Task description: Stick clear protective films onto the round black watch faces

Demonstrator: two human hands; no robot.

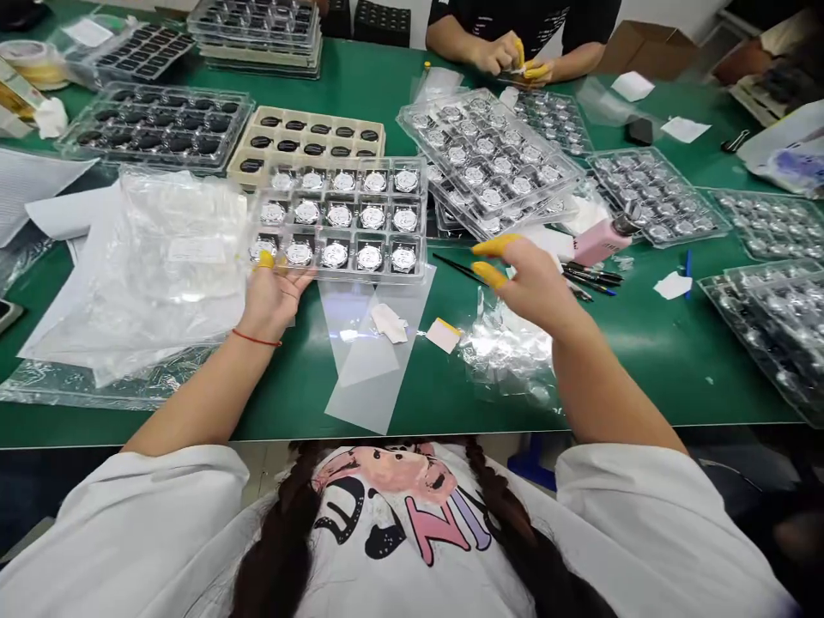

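Observation:
A clear plastic tray (338, 230) with rows of round silvery pieces, which look like watch parts, is in my left hand (278, 287). The thumb, in a yellow finger cot, lies over the tray's near left edge, and the other fingers reach underneath. My right hand (531, 279) hangs over the table to the right of the tray, holding nothing. Its thumb and forefinger wear yellow cots and stand apart. Below these fingertips, dark tweezers (458, 269) lie on the table. A pink bottle (602, 244) stands just beyond the right hand.
Stacked clear trays (493, 159) lie ahead, with more trays (776, 322) at the right. A beige tray (309, 133) holds dark oval pieces. Plastic bags (173, 266) cover the left side. Crumpled film (508, 348) lies near me. Across the table, a co-worker's hands (508, 60) handle something small.

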